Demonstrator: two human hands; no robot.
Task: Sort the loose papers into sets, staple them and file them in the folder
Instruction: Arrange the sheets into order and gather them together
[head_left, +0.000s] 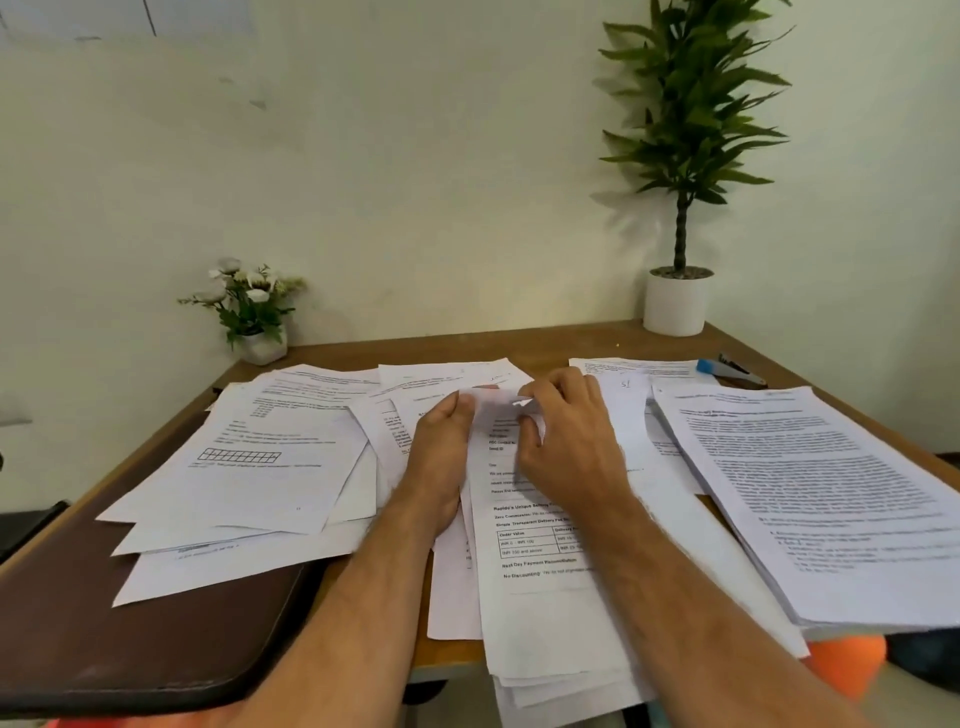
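A wooden table is covered with loose printed papers. A set of sheets with a small table printed on it lies in the middle, running toward me. My left hand and my right hand both pinch the curled top edge of this set, fingers bent around the paper. A spread of loose sheets lies to the left. A thick stack of text pages lies to the right. A brown folder sits closed at the near left, partly under the papers. A blue-tipped stapler rests at the far right.
A small white pot of white flowers stands at the back left corner. A tall green plant in a white pot stands at the back right. The wall is right behind the table. Something orange shows below the front edge.
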